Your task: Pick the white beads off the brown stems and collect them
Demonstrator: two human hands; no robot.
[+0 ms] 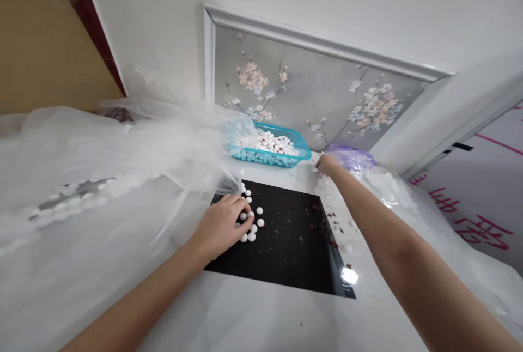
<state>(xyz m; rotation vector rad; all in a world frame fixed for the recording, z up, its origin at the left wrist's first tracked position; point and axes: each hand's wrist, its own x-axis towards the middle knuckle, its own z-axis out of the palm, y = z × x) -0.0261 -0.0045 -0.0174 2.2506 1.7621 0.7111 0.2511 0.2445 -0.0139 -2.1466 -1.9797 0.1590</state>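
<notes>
My left hand (229, 222) is over the left part of a black mat (281, 254), its thumb and fingertips closed on a small white ball (250, 214). Several other white balls (260, 222) lie loose around its fingertips. My right hand (326, 163) reaches to the far side of the white table, right of a blue basket (304, 150) of white balls. It is next to clear plastic and a purple bag (355, 157); its fingers are small and partly hidden, so what they hold cannot be made out. Small brown pieces (322, 226) lie scattered over the mat's right side.
A large translucent plastic bag (122, 177) covers the left side, with white balls showing inside it. More clear plastic (408, 199) lies at the right. Behind the table stands a wall with a framed flower panel (306, 85). A brown board (49, 41) is at the upper left.
</notes>
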